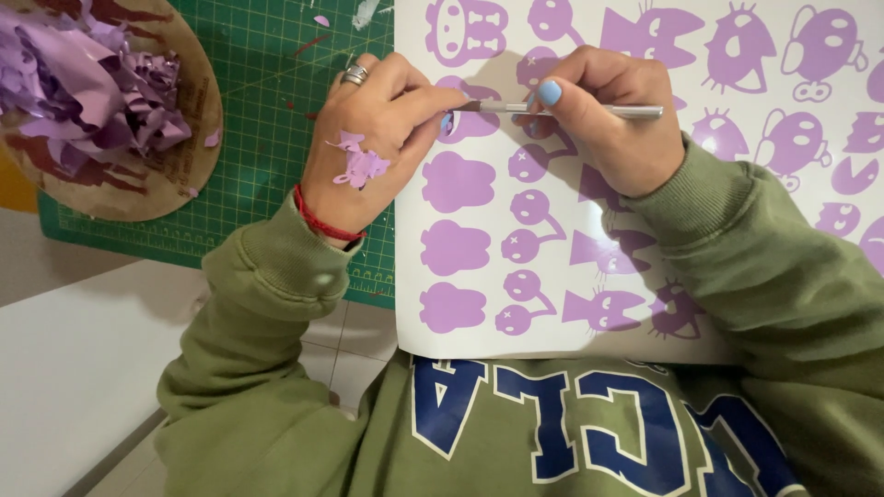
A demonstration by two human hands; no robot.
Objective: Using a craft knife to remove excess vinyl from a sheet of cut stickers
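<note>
A white backing sheet (552, 313) covered with several purple vinyl cutout shapes lies in front of me. My right hand (608, 120) grips a thin silver weeding tool (589, 110), its tip aimed left at a purple shape near the sheet's left edge. My left hand (378, 138) rests on that edge, its fingertips pressing the sheet right at the tool's tip. Small purple vinyl scraps (359, 164) stick to the back of my left hand, which has a ring and a red thread bracelet.
A green cutting mat (276, 110) lies under the sheet's left side. A round wooden board (175, 179) at the upper left holds a heap of crumpled purple vinyl waste (83, 83). A white tabletop (74, 359) sits at the lower left.
</note>
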